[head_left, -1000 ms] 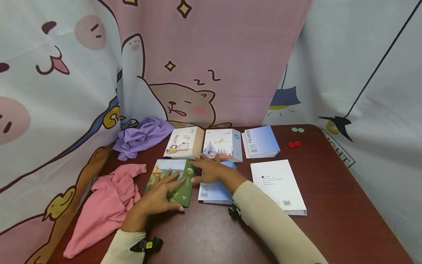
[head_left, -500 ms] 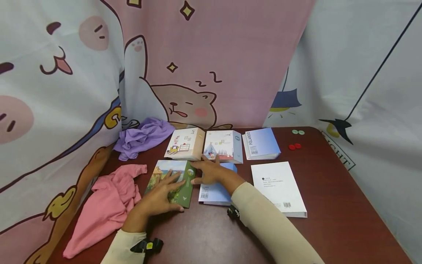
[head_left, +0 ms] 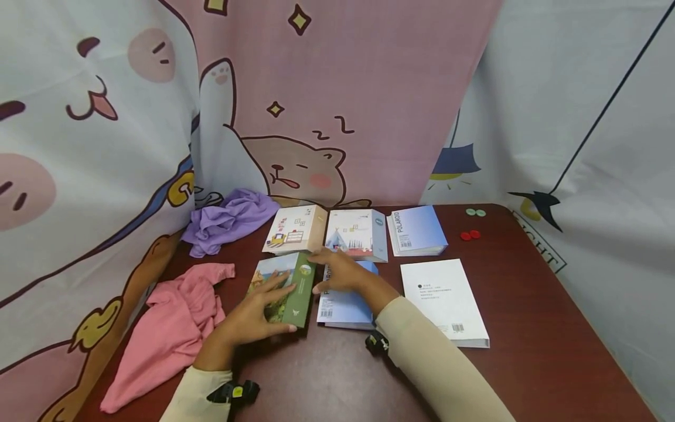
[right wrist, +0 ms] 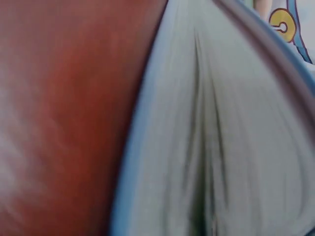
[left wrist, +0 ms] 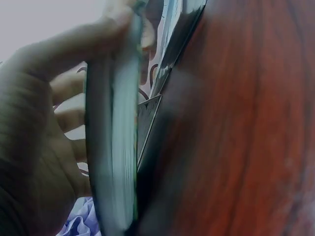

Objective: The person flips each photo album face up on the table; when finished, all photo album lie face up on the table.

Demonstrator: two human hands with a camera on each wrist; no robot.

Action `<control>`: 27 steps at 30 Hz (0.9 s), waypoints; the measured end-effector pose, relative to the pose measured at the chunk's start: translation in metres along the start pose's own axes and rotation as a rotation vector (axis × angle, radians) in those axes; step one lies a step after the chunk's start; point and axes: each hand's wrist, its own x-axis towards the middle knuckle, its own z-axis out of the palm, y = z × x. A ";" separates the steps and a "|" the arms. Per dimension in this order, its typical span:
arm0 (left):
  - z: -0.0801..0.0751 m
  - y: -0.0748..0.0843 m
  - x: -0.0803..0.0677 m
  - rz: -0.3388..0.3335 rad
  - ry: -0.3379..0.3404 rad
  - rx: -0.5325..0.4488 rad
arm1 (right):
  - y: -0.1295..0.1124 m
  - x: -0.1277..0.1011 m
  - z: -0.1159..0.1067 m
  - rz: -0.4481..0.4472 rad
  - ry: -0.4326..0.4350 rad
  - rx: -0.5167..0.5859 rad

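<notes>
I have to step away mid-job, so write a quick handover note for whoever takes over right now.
Left hand: fingers spread on the cover of the green book, thumb at its near edge; the book is tilted up off the table.
Right hand: fingers on the green book's far spine corner, palm over the light blue book.
Done: green book partly raised.
Left: it is not yet stood up or moved; three books stand in a row behind, and a white book lies flat on the right.
</notes>
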 end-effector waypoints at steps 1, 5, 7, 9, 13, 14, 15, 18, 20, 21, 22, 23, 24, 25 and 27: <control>0.000 0.000 0.000 0.015 0.016 -0.005 | 0.001 -0.001 0.001 -0.012 0.021 0.023; 0.000 0.000 0.000 0.065 0.076 -0.046 | 0.003 -0.005 0.004 -0.028 0.089 0.131; 0.000 -0.001 0.000 0.087 0.102 -0.073 | 0.002 -0.007 0.005 -0.024 0.110 0.222; -0.001 -0.001 0.000 0.104 0.124 -0.117 | -0.001 -0.008 0.005 -0.020 0.123 0.317; -0.001 -0.001 0.001 0.123 0.166 -0.189 | -0.012 -0.011 0.008 -0.041 0.144 0.438; -0.001 -0.001 0.001 0.128 0.178 -0.207 | -0.015 -0.011 0.009 -0.045 0.150 0.449; -0.001 -0.001 0.001 0.125 0.188 -0.221 | -0.018 -0.011 0.010 -0.048 0.156 0.452; -0.002 0.001 0.002 0.136 0.222 -0.265 | -0.028 -0.010 0.015 -0.055 0.179 0.475; -0.002 0.003 0.001 0.149 0.238 -0.339 | -0.034 -0.010 0.019 -0.067 0.192 0.498; -0.003 0.005 0.001 0.152 0.241 -0.377 | -0.038 -0.011 0.020 -0.071 0.193 0.512; -0.004 0.006 0.001 0.158 0.245 -0.412 | -0.040 -0.011 0.021 -0.079 0.196 0.531; -0.004 0.008 0.000 0.164 0.245 -0.454 | -0.043 -0.012 0.022 -0.083 0.198 0.538; -0.004 0.009 0.000 0.169 0.245 -0.498 | -0.045 -0.012 0.023 -0.089 0.200 0.540; -0.005 0.010 0.000 0.172 0.247 -0.534 | -0.048 -0.013 0.023 -0.096 0.199 0.547; -0.005 0.013 0.001 0.191 0.258 -0.592 | -0.052 -0.013 0.024 -0.091 0.211 0.526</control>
